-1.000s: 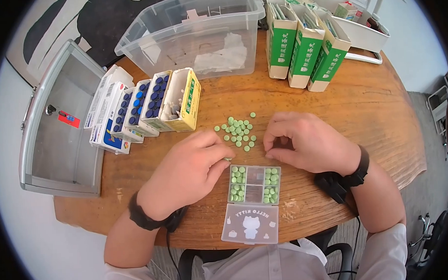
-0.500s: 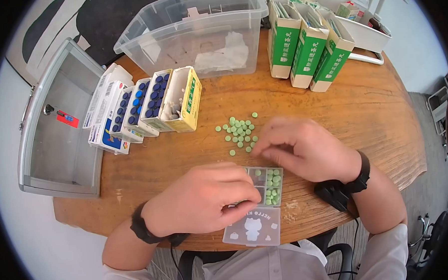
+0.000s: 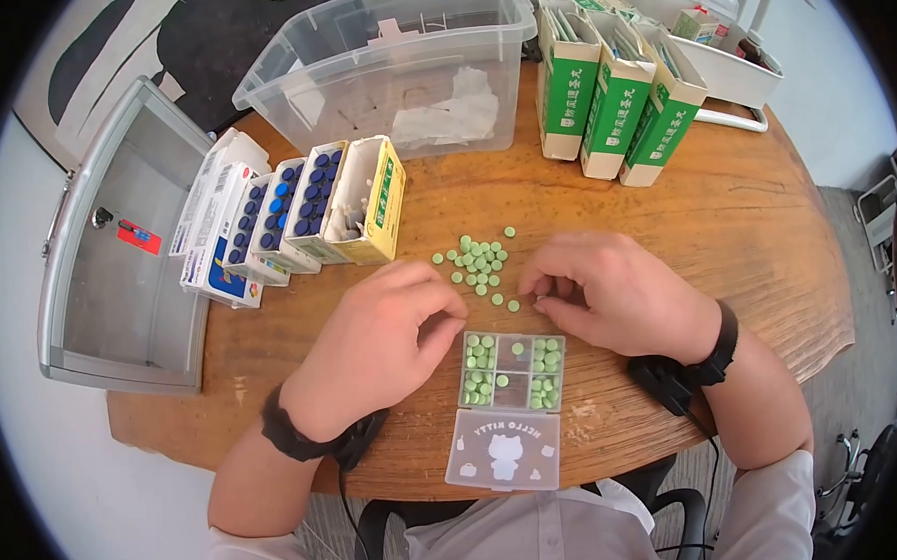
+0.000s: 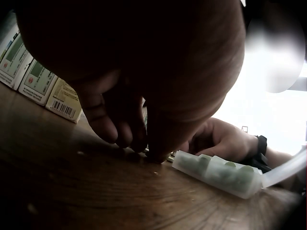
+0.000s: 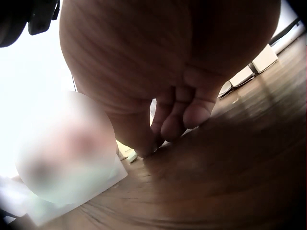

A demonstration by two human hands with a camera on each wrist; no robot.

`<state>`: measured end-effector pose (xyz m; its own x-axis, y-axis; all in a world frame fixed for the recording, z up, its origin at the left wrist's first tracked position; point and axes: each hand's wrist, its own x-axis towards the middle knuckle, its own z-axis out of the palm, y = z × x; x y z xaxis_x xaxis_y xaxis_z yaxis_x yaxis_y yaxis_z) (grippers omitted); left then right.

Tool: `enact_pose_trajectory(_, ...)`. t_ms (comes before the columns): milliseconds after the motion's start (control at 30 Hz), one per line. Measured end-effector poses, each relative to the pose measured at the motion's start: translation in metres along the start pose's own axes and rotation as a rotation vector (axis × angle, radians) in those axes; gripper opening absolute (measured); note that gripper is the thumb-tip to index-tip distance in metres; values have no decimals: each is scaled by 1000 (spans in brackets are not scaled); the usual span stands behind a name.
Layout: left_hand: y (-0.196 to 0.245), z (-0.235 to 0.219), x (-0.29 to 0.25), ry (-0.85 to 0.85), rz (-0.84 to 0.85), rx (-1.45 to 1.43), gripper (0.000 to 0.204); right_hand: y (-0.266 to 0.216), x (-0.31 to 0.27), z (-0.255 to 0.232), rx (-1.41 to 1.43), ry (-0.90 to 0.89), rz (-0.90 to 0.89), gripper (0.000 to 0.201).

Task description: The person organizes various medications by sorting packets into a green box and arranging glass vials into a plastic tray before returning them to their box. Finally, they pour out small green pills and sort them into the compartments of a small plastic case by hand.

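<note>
In the head view, the left hand (image 3: 371,333) touches the table left of a pile of round green tablets (image 3: 482,259), thumb and forefinger together over a spot where a tablet lay. The right hand (image 3: 634,297) stands right of the pile with curled fingers; what its fingertips hold is hidden. Between and below them lies the open pill case (image 3: 513,374). Its four outer compartments hold several tablets each; both middle compartments hold one. The right wrist view shows a pale tablet (image 5: 133,157) beside the right hand's (image 5: 158,81) thumb tip.
A clear plastic bin (image 3: 390,92) stands at the back. Boxes of blue-capped vials (image 3: 315,196) and a yellow box (image 3: 381,218) are at left, beside a grey-framed case (image 3: 117,244). Green-and-white boxes (image 3: 616,112) stand back right.
The left hand has returned from over the pill case to the pile's left side, covering a loose tablet. Both middle compartments, empty earlier, hold one tablet. The right hand shifted slightly right.
</note>
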<state>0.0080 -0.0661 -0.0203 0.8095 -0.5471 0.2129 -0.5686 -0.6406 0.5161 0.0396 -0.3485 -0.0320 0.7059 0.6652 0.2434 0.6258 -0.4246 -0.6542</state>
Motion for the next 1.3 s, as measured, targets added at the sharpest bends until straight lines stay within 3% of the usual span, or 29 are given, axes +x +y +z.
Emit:
enact_pose_trajectory(200,5,-2,0,0,-44,-66,10,-8,2,-2,120,25,93,14)
enact_pose_trajectory(267,6,-4,0,8,-64,-96,11,-17,2,-9,278,-44,210,14)
enact_pose_trajectory(367,14,-10,-3,19,-51,-118,13,-25,-1,-7,409,-142,189,14)
enact_pose_trajectory(467,28,-11,-5,-131,63,-314,16,-21,-1,3,371,-145,59,15)
enact_pose_trajectory(567,31,-4,-5,-149,104,-234,15,-9,-1,6,215,-30,-55,13)
enact_pose_trajectory(667,24,-4,-2,-40,97,-131,15,-12,-1,-4,141,-73,75,13)
enact_pose_trajectory(800,23,-6,4,19,133,-146,16,-14,-3,-10,156,-157,77,13)
enact_pose_trajectory(867,27,-10,5,-217,-133,-180,17,-13,-1,-9,130,-170,80,13)
enact_pose_trajectory(900,26,-12,5,-213,-132,-176,17,-11,0,-8,127,-169,75,13)
enact_pose_trajectory(967,20,-16,5,-255,-158,-147,19,-5,4,-5,82,7,57,12)
enact_pose_trajectory(1100,13,-23,12,-187,-61,-88,17,4,15,-3,26,38,84,12)
enact_pose_trajectory(1200,4,-16,22,-50,-55,51,12,-2,23,-1,-11,-62,62,17)
enact_pose_trajectory(1300,-7,2,23,58,-22,110,12,-8,26,-4,-48,-131,194,21)
